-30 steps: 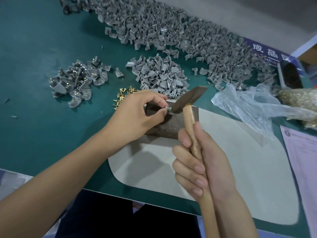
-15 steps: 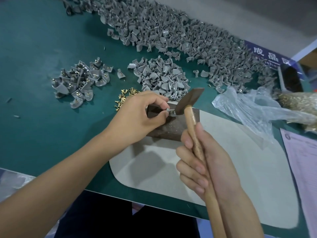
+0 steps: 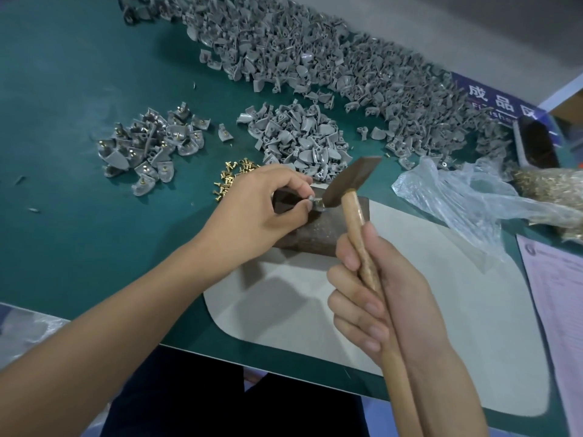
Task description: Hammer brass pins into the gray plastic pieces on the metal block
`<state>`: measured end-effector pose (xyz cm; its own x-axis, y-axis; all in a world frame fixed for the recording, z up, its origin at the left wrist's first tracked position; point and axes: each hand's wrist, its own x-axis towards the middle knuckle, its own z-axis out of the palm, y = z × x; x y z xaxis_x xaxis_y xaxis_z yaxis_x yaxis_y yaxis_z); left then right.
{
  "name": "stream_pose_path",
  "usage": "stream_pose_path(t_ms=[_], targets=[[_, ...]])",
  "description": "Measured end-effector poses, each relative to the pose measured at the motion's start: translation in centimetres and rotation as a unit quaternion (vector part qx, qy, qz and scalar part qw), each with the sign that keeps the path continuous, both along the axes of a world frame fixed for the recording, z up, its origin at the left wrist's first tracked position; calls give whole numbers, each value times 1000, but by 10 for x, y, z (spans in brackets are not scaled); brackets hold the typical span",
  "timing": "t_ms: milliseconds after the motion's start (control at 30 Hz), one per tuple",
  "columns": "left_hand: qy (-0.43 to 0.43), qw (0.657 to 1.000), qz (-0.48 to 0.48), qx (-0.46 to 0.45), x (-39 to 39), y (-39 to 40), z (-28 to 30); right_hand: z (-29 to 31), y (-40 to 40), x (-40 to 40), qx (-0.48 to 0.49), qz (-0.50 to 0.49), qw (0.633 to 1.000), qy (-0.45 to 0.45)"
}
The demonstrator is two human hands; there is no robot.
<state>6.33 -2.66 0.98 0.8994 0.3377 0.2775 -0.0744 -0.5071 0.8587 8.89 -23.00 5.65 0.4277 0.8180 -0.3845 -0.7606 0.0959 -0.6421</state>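
Here, one hammer (image 3: 350, 190), one metal block (image 3: 318, 228), two hands.

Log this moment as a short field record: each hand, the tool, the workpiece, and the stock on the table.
left hand: pinches a small gray plastic piece on the dark metal block
right hand: grips the wooden-handled hammer
hammer head: at the piece, contact unclear
loose brass pins: small heap beyond the left hand
pinned gray pieces: pile far left
unpinned gray pieces: pile beyond the block
surface: green table

Clear plastic bag (image 3: 457, 200) beside a printed paper sheet (image 3: 558, 294).
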Motion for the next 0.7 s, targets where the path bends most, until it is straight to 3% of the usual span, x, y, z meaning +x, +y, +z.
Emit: stream_pose_path(t_ms=[233,600,700], targets=[[-9,1000,1,2,0,0,0,0,3,-1,-5,-17,1000,-6],[1,1000,6,-8,1,-1,-2,-5,0,2,95,-5,995,25],[0,1000,7,-15,1,-2,-3,-7,0,2,44,9,999,26]])
